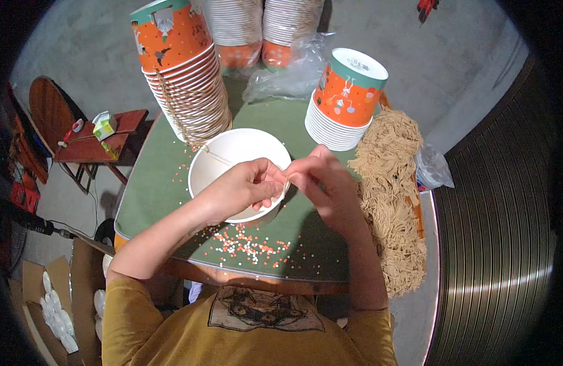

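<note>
A white paper bucket (248,141) stands open end up on the green-topped table, close in front of me. A tan cord (217,157) comes over its left rim and runs into it. My left hand (248,183) reaches across the bucket to its right rim, thumb and fingers pinched together. Right against it, my right hand (327,189) pinches too, fingertips touching the left ones. Between them a short piece of tan cord seems to show at the rim; the fingers hide most of it.
Tall stacks of orange, green and white buckets (178,67) (348,91) stand behind, the left one hung with cords. A heap of tan cords (391,201) lies along the right edge. Small orange and white paper discs (248,247) litter the green cloth (147,207). Plastic wrap (287,76) lies at the back.
</note>
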`<state>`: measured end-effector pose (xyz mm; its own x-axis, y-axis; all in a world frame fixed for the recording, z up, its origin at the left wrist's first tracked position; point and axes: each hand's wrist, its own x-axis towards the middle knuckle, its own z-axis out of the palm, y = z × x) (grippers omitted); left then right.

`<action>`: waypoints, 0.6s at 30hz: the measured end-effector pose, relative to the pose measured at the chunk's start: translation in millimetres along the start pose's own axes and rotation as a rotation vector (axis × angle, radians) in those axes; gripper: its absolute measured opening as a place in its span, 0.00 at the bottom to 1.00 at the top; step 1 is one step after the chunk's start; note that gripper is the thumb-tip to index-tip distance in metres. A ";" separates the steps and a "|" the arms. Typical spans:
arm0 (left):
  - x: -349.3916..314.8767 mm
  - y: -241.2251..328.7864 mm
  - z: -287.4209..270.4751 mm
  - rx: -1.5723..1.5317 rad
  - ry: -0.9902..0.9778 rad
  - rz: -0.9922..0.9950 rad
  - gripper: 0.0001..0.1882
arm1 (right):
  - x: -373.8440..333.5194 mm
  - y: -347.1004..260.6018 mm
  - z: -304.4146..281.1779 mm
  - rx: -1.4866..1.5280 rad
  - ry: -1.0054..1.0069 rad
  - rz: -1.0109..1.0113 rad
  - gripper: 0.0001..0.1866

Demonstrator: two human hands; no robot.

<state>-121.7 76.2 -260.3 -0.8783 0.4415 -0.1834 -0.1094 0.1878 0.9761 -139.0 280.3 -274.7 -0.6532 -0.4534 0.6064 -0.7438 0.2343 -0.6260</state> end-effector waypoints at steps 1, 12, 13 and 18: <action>-0.3 0.5 -0.2 -0.026 -0.011 -0.019 0.07 | 0.6 1.5 1.2 0.000 0.021 -0.017 0.05; 1.5 -2.3 6.4 -0.047 -0.059 0.010 0.08 | -0.1 22.7 19.5 0.014 0.112 -0.061 0.07; 3.6 -4.3 5.4 -0.108 -0.076 -0.011 0.09 | -1.6 20.9 18.9 -0.001 0.099 0.023 0.07; 7.6 -4.7 1.4 -0.212 -0.113 -0.060 0.09 | -11.3 12.7 11.5 0.269 0.104 0.405 0.06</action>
<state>-127.2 80.0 -266.4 -0.8111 0.5324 -0.2422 -0.2655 0.0337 0.9635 -139.4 278.5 -295.1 -0.9032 -0.2801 0.3253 -0.3731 0.1375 -0.9175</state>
